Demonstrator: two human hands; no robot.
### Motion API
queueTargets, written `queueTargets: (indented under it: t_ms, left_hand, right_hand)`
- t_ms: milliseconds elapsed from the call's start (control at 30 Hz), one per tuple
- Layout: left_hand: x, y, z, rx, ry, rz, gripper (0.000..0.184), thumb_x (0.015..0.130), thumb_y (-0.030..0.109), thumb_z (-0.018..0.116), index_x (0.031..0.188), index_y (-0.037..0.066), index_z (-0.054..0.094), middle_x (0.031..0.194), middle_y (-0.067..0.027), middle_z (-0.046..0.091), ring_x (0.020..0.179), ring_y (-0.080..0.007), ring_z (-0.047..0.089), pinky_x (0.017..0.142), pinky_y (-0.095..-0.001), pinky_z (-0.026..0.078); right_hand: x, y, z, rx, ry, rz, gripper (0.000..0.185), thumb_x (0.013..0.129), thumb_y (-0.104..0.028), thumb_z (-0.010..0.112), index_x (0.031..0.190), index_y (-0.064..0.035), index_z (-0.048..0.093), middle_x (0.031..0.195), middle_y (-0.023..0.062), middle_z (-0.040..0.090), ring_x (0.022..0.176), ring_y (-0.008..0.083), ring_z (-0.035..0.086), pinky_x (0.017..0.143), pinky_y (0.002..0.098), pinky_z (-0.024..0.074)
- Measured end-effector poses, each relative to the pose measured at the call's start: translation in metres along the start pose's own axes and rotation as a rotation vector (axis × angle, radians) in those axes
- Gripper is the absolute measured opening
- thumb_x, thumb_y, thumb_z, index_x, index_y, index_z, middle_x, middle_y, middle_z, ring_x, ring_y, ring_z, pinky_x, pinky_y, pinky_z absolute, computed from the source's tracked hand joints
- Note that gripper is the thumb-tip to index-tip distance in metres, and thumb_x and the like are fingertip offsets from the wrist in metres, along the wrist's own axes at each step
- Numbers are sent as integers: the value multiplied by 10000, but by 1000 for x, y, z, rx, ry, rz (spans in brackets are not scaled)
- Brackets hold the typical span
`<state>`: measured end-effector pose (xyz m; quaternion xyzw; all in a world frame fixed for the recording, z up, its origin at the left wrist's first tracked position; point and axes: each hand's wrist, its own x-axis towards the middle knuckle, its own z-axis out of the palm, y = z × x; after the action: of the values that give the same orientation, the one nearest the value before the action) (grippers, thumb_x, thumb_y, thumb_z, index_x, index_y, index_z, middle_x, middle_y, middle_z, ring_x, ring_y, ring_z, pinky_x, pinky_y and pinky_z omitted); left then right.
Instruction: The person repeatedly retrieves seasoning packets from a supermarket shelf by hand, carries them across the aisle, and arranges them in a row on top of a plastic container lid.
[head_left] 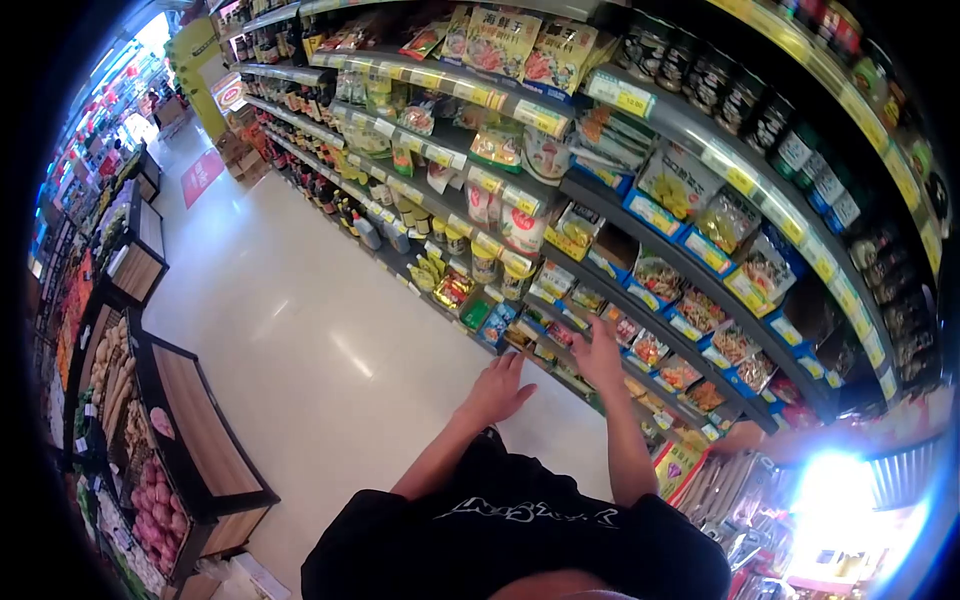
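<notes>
My left hand (498, 390) hangs above the floor in front of the lower shelves, fingers stretched and thumb apart, holding nothing visible. Closer to the shelves, my right hand (600, 352) reaches toward a low row of small packets with its fingers spread. Whether its fingertips touch a packet, I cannot tell. Near it lie a box of packaged food (645, 350) and a blue packet (497, 322) on the lower shelf. Higher up are a white bag with a red mark (524, 230) and a bag with a yellow picture (682, 180).
Shelves with price-tag rails (740, 180) curve along the right, stocked with bags, bottles and jars (685, 60). To the left, a shiny aisle floor (310, 330) runs beside a wooden produce stand (205, 420) with pinkish-red root vegetables (158, 505). Cardboard boxes (240, 160) stand farther along.
</notes>
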<state>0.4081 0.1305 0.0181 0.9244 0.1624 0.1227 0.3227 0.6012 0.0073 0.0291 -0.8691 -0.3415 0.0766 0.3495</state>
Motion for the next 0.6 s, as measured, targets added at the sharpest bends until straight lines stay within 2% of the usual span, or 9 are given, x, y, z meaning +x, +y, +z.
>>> queueTargets:
  t_ms: [67,100,200,233,333,367,467,533,600]
  left_hand:
    - [51,-14,0,-115,-13,35,607,853,245,653,1319,-68,424,1292,-263,507,1172,-429,506,989,-465,423]
    - [76,-19,2,-173,-16,50,614,857,240,645,1325,-81,411,1295,-269,502,1175,-432,499,993,-469,417]
    - [157,-27,2,-330,20,79,607,855,191,622,1336,-92,384,1273,-287,501,1162,-447,496,995,-461,412]
    - [181,-30,6,-380,46,98,595,851,162,608,1337,-92,378,1256,-289,505,1149,-451,498,991,-463,412]
    - [242,-34,11,-493,78,129,558,845,93,570,1339,-78,375,1218,-288,513,1131,-453,503,981,-460,414]
    - [260,-33,6,-505,62,125,541,850,85,562,1339,-63,383,1215,-283,514,1137,-447,503,981,-452,415]
    - [302,-35,18,-497,55,103,550,795,-5,528,1322,-64,385,1226,-308,491,1148,-468,484,985,-465,406]
    - [324,-31,19,-413,-56,31,576,766,-23,534,1319,-78,379,1228,-325,480,1146,-485,474,983,-477,404]
    - [337,-38,27,-264,-59,96,570,742,29,589,1269,-117,432,1197,-325,481,1108,-476,497,962,-484,429]
  right_hand:
    - [48,1,6,-124,112,-97,444,900,-151,586,1297,15,475,1266,238,536,1207,406,490,1019,448,402]
    - [69,-6,5,-101,131,-47,409,901,-103,554,1287,14,485,1280,232,525,1208,408,486,1025,453,393]
    - [149,-3,11,-126,205,-106,407,900,-92,535,1290,13,486,1308,229,504,1212,412,478,1030,448,387]
    - [172,-5,16,-166,293,-166,373,885,-86,542,1246,6,529,1247,244,547,1160,423,512,993,471,412]
    - [232,-12,17,-348,52,154,314,886,-128,553,1173,0,580,1151,263,593,1092,434,550,937,505,436]
    - [252,15,34,-406,126,65,335,899,-200,539,1168,-2,572,1068,244,629,984,433,580,903,486,457]
    - [285,53,43,-500,68,-183,343,926,-260,533,1151,-8,585,1113,233,631,1009,376,590,906,459,458]
    - [305,116,66,-300,106,-76,368,940,-302,529,1156,-11,596,1151,215,626,1043,333,579,921,441,450]
    - [310,136,74,-195,134,-36,386,949,-326,526,1163,-14,601,1181,201,619,1068,305,567,934,430,443]
